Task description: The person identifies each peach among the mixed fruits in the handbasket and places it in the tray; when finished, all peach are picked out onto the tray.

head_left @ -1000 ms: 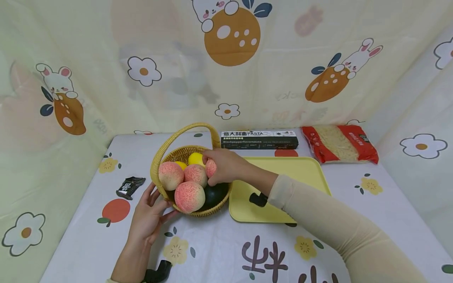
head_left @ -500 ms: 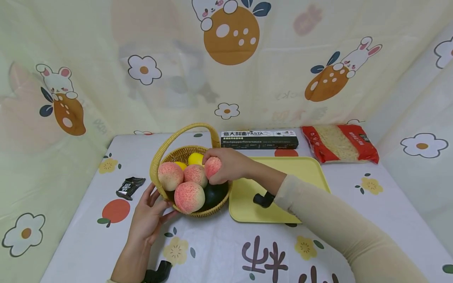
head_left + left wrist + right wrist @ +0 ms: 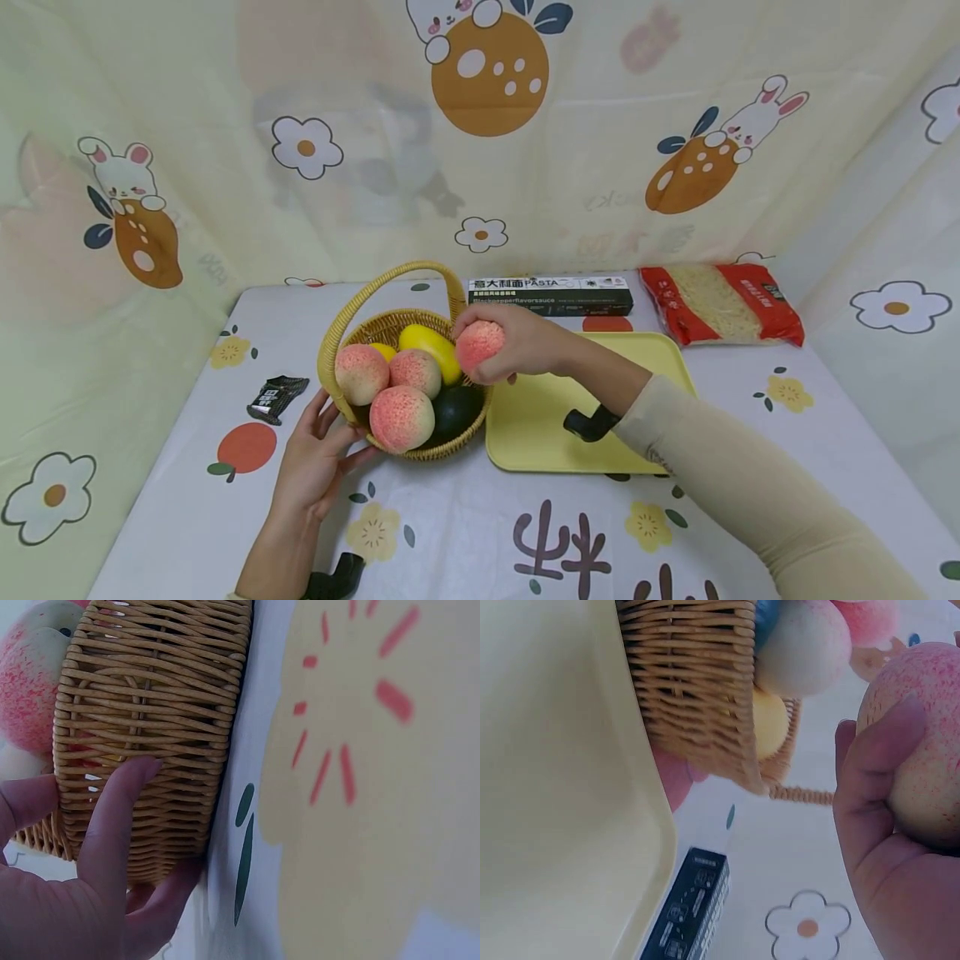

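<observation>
One round pink-speckled peach [image 3: 480, 347] fills the right hand [image 3: 525, 340], curled snugly about it over the round tan wicker basket [image 3: 441, 452]'s rim beside the rectangular yellow tray [image 3: 525, 437], while the left hand [image 3: 318, 462], loosely spread, touches the basket's side, presumably against tipping.

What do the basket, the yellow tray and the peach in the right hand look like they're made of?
Basket: probably wicker, perhaps a plastic imitation, low sheen; thin strands weave over and under.
Yellow tray: likely plastic, smooth and matte; evenly coloured with rounded corners.
Peach in the right hand: maybe foam, dull finish; pink speckles look sprayed on, but its core is hidden.
</observation>
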`<state>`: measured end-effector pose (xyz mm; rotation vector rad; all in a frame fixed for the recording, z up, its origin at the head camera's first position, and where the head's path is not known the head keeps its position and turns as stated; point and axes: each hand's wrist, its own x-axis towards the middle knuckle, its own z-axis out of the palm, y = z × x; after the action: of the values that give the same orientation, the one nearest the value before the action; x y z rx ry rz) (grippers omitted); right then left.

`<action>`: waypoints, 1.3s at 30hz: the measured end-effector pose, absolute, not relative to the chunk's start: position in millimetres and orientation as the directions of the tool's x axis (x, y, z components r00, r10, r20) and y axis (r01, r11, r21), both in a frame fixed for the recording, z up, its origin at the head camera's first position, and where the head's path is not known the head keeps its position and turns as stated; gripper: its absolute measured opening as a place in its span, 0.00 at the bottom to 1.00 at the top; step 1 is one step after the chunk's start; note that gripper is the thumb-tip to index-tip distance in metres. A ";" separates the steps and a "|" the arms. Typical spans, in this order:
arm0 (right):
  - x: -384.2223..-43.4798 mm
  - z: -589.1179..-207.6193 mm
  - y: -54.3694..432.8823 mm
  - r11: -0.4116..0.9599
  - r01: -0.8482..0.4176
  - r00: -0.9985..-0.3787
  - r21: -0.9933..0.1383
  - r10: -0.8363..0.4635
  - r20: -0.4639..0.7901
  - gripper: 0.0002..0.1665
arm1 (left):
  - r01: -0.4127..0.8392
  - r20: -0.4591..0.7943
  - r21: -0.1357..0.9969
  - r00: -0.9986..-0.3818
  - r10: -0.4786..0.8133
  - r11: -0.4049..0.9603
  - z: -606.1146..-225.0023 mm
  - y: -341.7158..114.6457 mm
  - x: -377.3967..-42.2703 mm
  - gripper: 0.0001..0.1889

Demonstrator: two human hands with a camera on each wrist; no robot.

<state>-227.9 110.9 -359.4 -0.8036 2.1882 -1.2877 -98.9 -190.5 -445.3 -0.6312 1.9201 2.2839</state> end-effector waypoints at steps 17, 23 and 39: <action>-222.8 -363.0 174.1 0.474 -0.181 -0.809 -0.862 -0.571 -0.144 0.32 | -0.332 -0.371 0.922 -0.906 -0.205 -0.199 -442.6 -190.8 -99.4 0.50; -232.7 -377.1 176.5 0.541 -0.191 -0.844 -0.819 -0.517 -0.145 0.28 | -0.337 -0.376 0.920 -0.904 -0.204 -0.201 -441.7 -190.1 -99.1 0.51; -268.0 -411.6 144.5 0.717 -0.360 -0.812 -0.597 -0.556 -0.178 0.35 | -0.328 -0.366 0.923 -0.908 -0.203 -0.202 -441.7 -189.5 -99.0 0.51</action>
<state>-268.0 144.5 -411.6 -0.7128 2.5778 -0.7924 -99.0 -189.5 -441.7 -0.6434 1.9295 2.2833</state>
